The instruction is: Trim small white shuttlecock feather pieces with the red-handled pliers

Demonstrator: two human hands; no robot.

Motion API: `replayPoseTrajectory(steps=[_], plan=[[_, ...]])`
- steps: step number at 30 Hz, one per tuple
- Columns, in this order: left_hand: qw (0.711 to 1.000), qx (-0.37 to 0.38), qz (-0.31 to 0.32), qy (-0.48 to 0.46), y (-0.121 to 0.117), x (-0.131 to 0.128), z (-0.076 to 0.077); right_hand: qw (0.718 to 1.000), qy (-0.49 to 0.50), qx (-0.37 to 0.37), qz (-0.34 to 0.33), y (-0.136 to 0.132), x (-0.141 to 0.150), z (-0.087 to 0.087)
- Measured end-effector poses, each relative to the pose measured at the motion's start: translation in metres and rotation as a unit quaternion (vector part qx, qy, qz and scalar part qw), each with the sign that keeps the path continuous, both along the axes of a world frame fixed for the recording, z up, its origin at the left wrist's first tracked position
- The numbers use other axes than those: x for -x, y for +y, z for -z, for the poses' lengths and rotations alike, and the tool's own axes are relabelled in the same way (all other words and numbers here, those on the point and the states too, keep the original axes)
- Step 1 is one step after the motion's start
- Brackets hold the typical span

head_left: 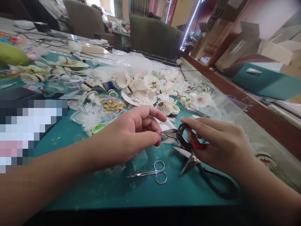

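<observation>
My left hand is curled in a pinch above the teal table, thumb and fingers pressed on something small that I cannot make out, right at the tip of a dark tool. My right hand grips dark metal pliers with a red part near the palm; their jaws point left toward my left fingertips. Large black-handled shears lie under my right hand. Small silver scissors rest on the table just in front of both hands.
A heap of white feather shuttlecocks and loose feathers covers the table's middle, with clear plastic bags behind. Green cork rings lie to the left. Chairs stand at the far edge; cardboard boxes and a teal box sit right.
</observation>
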State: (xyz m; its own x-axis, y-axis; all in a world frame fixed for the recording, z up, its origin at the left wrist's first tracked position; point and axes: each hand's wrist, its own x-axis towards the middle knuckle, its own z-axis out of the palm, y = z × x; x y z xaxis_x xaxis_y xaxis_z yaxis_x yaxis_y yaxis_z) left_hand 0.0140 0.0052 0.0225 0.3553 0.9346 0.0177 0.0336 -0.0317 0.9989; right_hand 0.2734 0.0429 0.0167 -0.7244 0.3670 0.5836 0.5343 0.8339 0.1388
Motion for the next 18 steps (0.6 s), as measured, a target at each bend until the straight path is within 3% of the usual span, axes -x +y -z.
replayPoseTrajectory(steps=[5,18], plan=[[0.999,0.050,-0.012,-0.005,-0.0022,0.0014,-0.0021,1.000,0.009,-0.003,-0.005,0.0011,-0.0009,0.0013],[0.998,0.058,-0.025,-0.031,0.0000,0.0000,-0.0020,1.000,0.009,0.015,-0.004,0.0021,-0.0025,0.0005]])
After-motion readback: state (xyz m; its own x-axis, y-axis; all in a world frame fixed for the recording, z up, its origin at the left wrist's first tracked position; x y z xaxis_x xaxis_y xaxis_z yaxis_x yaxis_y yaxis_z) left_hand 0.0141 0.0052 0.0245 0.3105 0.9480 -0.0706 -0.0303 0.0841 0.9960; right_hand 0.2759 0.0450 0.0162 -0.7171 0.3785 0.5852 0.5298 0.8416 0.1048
